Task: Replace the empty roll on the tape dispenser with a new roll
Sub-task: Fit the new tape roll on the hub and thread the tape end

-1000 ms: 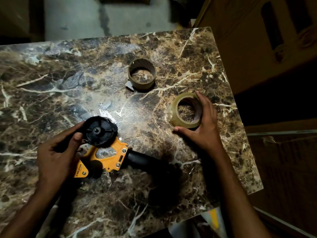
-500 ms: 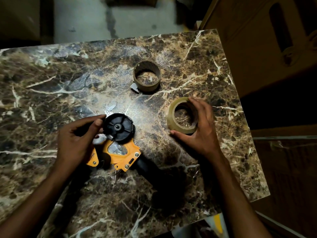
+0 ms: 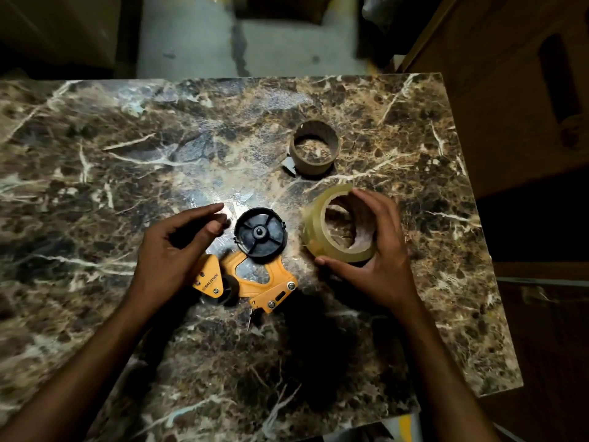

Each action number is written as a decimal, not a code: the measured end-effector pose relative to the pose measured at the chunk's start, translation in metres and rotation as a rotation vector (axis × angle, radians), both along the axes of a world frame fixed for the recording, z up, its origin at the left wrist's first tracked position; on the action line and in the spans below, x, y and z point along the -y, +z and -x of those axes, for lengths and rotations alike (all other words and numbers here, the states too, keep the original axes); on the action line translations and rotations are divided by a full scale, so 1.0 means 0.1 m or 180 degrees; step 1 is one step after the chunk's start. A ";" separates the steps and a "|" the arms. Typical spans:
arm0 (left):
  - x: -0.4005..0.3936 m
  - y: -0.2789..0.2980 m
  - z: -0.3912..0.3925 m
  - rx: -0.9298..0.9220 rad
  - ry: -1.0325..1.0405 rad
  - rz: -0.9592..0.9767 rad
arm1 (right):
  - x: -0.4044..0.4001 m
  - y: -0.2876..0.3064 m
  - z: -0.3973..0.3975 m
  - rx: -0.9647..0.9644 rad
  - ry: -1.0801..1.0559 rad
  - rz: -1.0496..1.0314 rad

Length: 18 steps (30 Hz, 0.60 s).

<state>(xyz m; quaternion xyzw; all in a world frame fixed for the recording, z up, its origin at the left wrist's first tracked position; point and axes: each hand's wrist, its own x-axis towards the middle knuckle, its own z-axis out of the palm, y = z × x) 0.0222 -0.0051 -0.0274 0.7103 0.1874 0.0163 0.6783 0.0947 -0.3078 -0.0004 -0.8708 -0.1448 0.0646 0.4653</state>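
An orange tape dispenser (image 3: 251,282) lies on its side on the marble table (image 3: 127,154), its bare black spool hub (image 3: 259,232) facing up. My left hand (image 3: 173,253) holds the dispenser's orange front end, thumb and forefinger curled beside the hub. My right hand (image 3: 371,250) grips a new roll of clear tape (image 3: 322,224), tilted and lifted just right of the hub. The empty brown cardboard core (image 3: 314,149) stands on the table farther back, with a scrap of tape at its base.
The table's right edge (image 3: 478,250) drops off beside brown cardboard boxes (image 3: 510,74). A grey concrete floor (image 3: 223,36) shows beyond the far edge. The dispenser's dark handle points toward me, lost in shadow.
My right hand has lifted and tilted the new roll and brought it left toward the hub. The dispenser has turned and slid right under my left hand.
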 end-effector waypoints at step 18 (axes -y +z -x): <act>-0.07 0.24 -0.06 0.0005 -0.0087 0.0339 | -0.98 0.11 0.04 0.0079 0.1113 0.0303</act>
